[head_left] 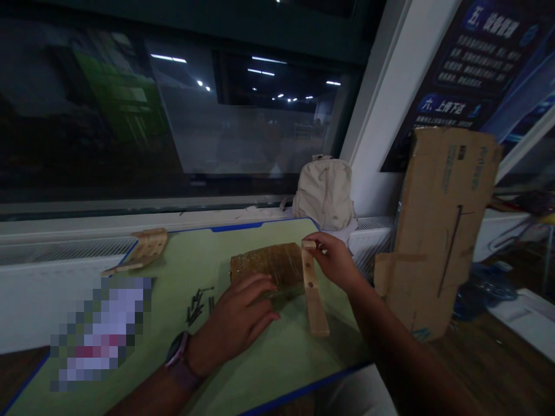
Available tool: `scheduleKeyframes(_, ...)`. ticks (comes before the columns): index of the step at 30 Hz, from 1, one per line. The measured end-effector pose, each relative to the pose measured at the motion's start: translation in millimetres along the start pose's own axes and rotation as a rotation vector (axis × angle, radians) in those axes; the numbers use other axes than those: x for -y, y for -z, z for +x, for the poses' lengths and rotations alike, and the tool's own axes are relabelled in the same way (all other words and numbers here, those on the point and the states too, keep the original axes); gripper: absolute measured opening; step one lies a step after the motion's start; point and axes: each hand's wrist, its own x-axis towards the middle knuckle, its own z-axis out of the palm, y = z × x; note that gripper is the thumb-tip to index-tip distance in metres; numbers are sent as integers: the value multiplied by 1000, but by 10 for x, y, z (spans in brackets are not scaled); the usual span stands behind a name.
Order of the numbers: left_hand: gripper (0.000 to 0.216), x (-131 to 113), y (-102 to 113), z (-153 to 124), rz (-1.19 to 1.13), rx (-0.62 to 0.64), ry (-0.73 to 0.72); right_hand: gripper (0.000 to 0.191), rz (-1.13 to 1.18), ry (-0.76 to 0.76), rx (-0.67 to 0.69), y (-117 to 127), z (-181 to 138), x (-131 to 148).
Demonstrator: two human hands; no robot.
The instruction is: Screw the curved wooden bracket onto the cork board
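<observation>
My left hand [234, 323] lies over the near edge of a brown block wrapped in clear tape [262, 268], and its thumb is hidden. My right hand [332, 260] pinches the top end of a pale wooden strip with drilled holes [314, 294], whose lower end reaches down towards the mat. Several dark nails or screws [198, 304] lie loose to the left of the block. Farther left, a slatted wooden piece [145, 248] rests at the mat's far corner. All of these lie on a green cutting mat with a blue edge [277, 370].
A beige backpack [324, 193] stands behind the mat, and a tall cardboard sheet [437, 231] leans at the right. A white radiator [65, 251] runs along the window wall. A pixelated patch [102, 332] hides something at the mat's left. The wooden floor [489, 358] lies to the right.
</observation>
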Motion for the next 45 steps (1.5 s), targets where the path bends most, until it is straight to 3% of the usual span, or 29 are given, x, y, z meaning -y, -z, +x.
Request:
scheduleKeyframes(5,20,167,-44,317,65,127,232,8,62,-19,125,-46,308,-242)
scheduleKeyframes(11,49,386,-263,725,127,300,405,23,177,-58,234,-196,668,-575)
scheduleKeyframes(15,79,430,-375,729,124,396,387,34,235,-67,206,-194,665,-655)
scheduleKeyframes(19,97,445,-338,591,103,459,358,35,273,-80,167,-124,567,-618)
scheduleKeyframes(25,94,416,-167,375,35,500,320,29,298,-118,194,-187,444,-502)
scheduleKeyframes(31,91,414,-199,246,6,482,318,22,259,-139,228,-332,351,-481)
scheduleKeyframes(39,101,324,-173,282,8,450,299,11,175,-104,242,-422,290,-483)
scheduleKeyframes(45,88,179,-130,388,-144,451,148,13,115,-60,242,-421,268,-484)
